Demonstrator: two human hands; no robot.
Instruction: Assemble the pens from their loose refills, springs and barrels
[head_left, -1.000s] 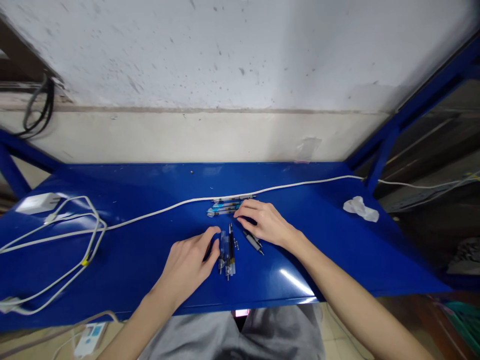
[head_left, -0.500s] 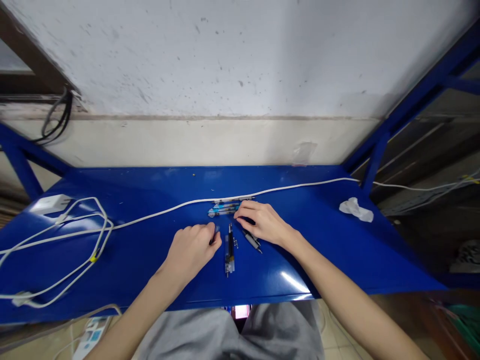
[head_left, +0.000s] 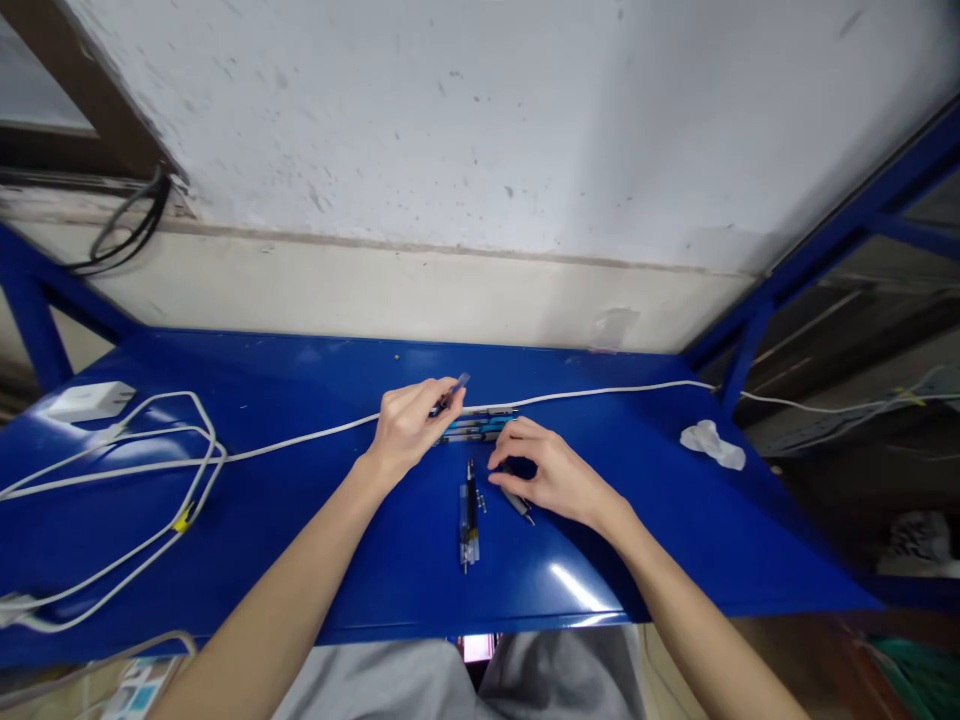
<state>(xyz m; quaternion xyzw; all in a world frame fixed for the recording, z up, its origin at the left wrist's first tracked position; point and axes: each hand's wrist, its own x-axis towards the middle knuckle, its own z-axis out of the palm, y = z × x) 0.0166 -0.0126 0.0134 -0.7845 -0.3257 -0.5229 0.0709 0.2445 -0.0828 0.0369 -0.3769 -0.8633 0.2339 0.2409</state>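
Observation:
My left hand [head_left: 412,422] is closed on a slim, translucent bluish pen part [head_left: 461,382], whose tip sticks up past the fingers. Just behind that hand lies a row of blue and clear pens [head_left: 480,427]. My right hand [head_left: 551,468] hovers with thumb and fingers curved apart, nothing visible between them. Partly beneath it is a grey pen piece [head_left: 519,505] with a pointed tip. Between the hands sit a bundle of pen refills and clear tubes [head_left: 469,525] and a few tiny metal pieces [head_left: 481,501].
A white cable [head_left: 585,396] crosses the blue tabletop [head_left: 645,540] behind the pens. Its loops lie at left near a white charger [head_left: 91,401]. Crumpled white tissue [head_left: 712,444] is at right. A wall [head_left: 450,290] stands behind, with blue frame bars at both sides.
My left hand has moved up and right with the pen part, towards the row of pens. My right hand has drawn back from the row, with its fingers spread apart. The view has shifted slightly.

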